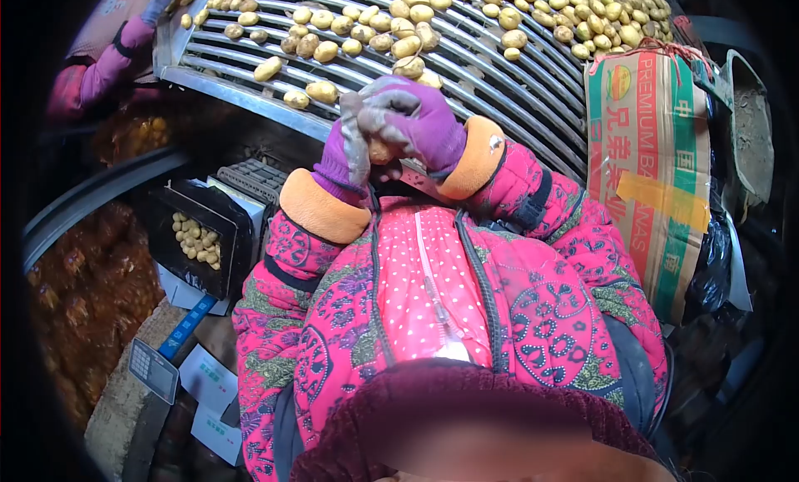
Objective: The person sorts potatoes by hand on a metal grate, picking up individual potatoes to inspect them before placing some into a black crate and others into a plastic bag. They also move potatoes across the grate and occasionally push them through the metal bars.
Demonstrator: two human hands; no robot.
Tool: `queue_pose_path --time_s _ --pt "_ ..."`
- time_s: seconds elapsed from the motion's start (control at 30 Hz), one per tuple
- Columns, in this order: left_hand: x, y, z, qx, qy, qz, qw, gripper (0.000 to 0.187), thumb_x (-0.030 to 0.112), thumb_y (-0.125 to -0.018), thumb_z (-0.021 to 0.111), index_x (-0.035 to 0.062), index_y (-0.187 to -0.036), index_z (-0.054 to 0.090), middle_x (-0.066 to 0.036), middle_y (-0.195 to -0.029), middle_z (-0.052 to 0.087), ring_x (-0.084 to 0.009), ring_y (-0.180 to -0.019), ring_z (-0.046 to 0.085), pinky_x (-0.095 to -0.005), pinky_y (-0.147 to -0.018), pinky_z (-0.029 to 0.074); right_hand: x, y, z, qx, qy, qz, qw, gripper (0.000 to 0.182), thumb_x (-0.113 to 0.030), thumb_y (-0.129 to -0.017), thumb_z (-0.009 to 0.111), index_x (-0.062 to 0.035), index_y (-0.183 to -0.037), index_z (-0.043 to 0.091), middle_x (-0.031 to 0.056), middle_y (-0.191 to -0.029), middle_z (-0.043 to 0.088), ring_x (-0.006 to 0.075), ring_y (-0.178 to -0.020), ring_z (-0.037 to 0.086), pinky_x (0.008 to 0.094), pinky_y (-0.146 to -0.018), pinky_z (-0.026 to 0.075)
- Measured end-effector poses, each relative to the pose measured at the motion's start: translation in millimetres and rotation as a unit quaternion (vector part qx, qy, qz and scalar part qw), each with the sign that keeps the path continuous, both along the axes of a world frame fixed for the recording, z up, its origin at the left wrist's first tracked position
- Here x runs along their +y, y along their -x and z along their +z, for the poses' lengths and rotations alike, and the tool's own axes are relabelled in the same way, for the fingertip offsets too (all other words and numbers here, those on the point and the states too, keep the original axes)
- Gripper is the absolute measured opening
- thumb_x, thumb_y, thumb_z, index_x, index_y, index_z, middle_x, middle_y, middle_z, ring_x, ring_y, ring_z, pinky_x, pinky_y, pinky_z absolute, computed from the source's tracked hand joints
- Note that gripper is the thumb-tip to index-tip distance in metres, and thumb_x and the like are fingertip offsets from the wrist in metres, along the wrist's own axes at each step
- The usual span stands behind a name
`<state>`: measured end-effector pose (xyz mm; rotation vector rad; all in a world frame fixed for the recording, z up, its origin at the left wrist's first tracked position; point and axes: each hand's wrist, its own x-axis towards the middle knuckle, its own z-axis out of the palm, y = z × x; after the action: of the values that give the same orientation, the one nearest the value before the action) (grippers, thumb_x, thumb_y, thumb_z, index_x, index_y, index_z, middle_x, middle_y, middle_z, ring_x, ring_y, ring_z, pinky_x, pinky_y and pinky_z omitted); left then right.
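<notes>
Both my hands wear purple gloves with grey, dirt-coated palms and fingers, and they meet in front of my chest at the near edge of the slatted metal rack (250, 89). Between them is a brownish potato (381, 151), partly covered. My right hand (412, 120) curls its fingers over the potato from above and the right. My left hand (353, 145) closes against it from the left, its fingers pointing up. Just beyond my hands, several loose yellow potatoes (321, 91) lie on the metal slats.
A large heap of potatoes (612, 20) covers the rack's far right. A cardboard carton (645, 174) stands at the right. At left are a black crate with potatoes (197, 241), a scale display (154, 370) and reddish net sacks (91, 290). Another person's gloved hand (158, 3) reaches over the rack's far-left corner.
</notes>
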<state>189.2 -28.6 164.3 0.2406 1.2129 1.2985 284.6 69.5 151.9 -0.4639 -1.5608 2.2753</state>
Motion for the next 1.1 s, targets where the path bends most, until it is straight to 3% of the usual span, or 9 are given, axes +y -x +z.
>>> queue_pose_path --time_s 0.13,0.3,0.43,0.53,0.77,0.9,0.97,1.03,1.1 --pt "8 -10 8 0.008 0.014 0.039 0.999 0.087 0.081 -0.084 0.019 0.0091 -0.115 0.056 -0.007 -0.064 0.058 -0.0155 -0.044 0.053 -0.0257 -0.034 0.038 17 2 -7 -0.067 0.045 -0.004 0.997 0.014 -0.014 -0.087 0.064 0.0004 -0.088 0.067 0.0039 -0.089 0.063 0.0128 -0.084 0.059 0.0288 -0.077 0.048" --pt "-5 1 -6 -0.043 0.011 -0.038 0.998 0.107 0.09 -0.073 0.023 -0.002 -0.12 0.054 -0.006 -0.071 0.063 -0.0139 -0.049 0.057 -0.0213 -0.041 0.039 65 -4 -35 -0.092 -0.424 -0.088 0.897 0.011 -0.013 -0.083 0.067 -0.0024 -0.086 0.068 0.0097 -0.086 0.067 0.0191 -0.083 0.064 0.0318 -0.076 0.05" --pt "-1 14 -2 -0.118 -0.075 -0.001 0.99 0.109 0.086 -0.074 0.035 -0.0016 -0.138 0.036 -0.014 -0.096 0.067 -0.016 -0.056 0.06 -0.0231 -0.044 0.043 77 -22 -35 -0.108 -0.472 -0.144 0.863 0.034 -0.01 -0.08 0.066 -0.0046 -0.113 0.063 0.0143 -0.107 0.064 0.0267 -0.102 0.061 0.0355 -0.093 0.047" --pt "-1 23 -8 -0.344 -0.165 0.048 0.923 0.089 0.072 -0.085 0.045 0.0047 -0.143 0.032 -0.023 -0.12 0.06 -0.0247 -0.073 0.066 -0.0275 -0.054 0.051 66 -38 -24 -0.108 -0.385 -0.089 0.912 0.049 -0.01 -0.08 0.066 -0.0039 -0.127 0.056 0.0145 -0.122 0.058 0.0271 -0.112 0.058 0.0373 -0.096 0.045" --pt "-3 29 -26 -0.381 -0.098 0.096 0.914 0.067 0.055 -0.095 0.042 0.0058 -0.14 0.039 -0.022 -0.13 0.054 -0.0328 -0.096 0.065 -0.0413 -0.079 0.057 47 -21 1 0.049 -0.458 -0.004 0.887 0.05 -0.021 -0.079 0.066 -0.0055 -0.125 0.055 0.0145 -0.117 0.061 0.033 -0.114 0.055 0.0431 -0.099 0.041" --pt "-1 23 -16 -0.348 -0.046 0.154 0.924 0.066 0.054 -0.095 0.037 0.0053 -0.139 0.042 -0.02 -0.127 0.056 -0.0332 -0.109 0.059 -0.0438 -0.085 0.053 40 -22 5 0.006 -0.254 0.104 0.962 0.056 -0.025 -0.083 0.064 -0.0032 -0.133 0.049 0.0166 -0.132 0.052 0.0357 -0.121 0.05 0.0469 -0.105 0.035" --pt "2 12 -21 -0.351 -0.004 0.189 0.917 0.059 0.05 -0.096 0.038 0.0056 -0.134 0.046 -0.017 -0.127 0.057 -0.032 -0.112 0.056 -0.0477 -0.09 0.049 43 -13 -6 0.051 -0.437 0.064 0.896 0.057 -0.021 -0.079 0.069 -0.0041 -0.13 0.051 0.0159 -0.129 0.054 0.0361 -0.119 0.052 0.0459 -0.103 0.038" --pt "8 -4 -24 -0.034 -0.044 0.131 0.99 0.049 0.043 -0.096 0.039 0.0064 -0.125 0.051 -0.015 -0.119 0.06 -0.0308 -0.109 0.058 -0.0463 -0.088 0.05 35 -12 -23 0.014 -0.531 0.001 0.847 0.06 -0.022 -0.074 0.073 -0.0054 -0.128 0.053 0.0149 -0.127 0.057 0.036 -0.118 0.053 0.0456 -0.101 0.04" --pt "12 -1 -16 -0.279 0.003 0.208 0.937 0.037 0.035 -0.096 0.041 0.0075 -0.117 0.054 -0.012 -0.109 0.062 -0.0288 -0.103 0.06 -0.0404 -0.081 0.053 40 -12 -29 0.008 -0.534 0.009 0.845 0.063 -0.031 -0.07 0.076 -0.0072 -0.125 0.056 0.0143 -0.126 0.058 0.0364 -0.118 0.052 0.0466 -0.1 0.04"
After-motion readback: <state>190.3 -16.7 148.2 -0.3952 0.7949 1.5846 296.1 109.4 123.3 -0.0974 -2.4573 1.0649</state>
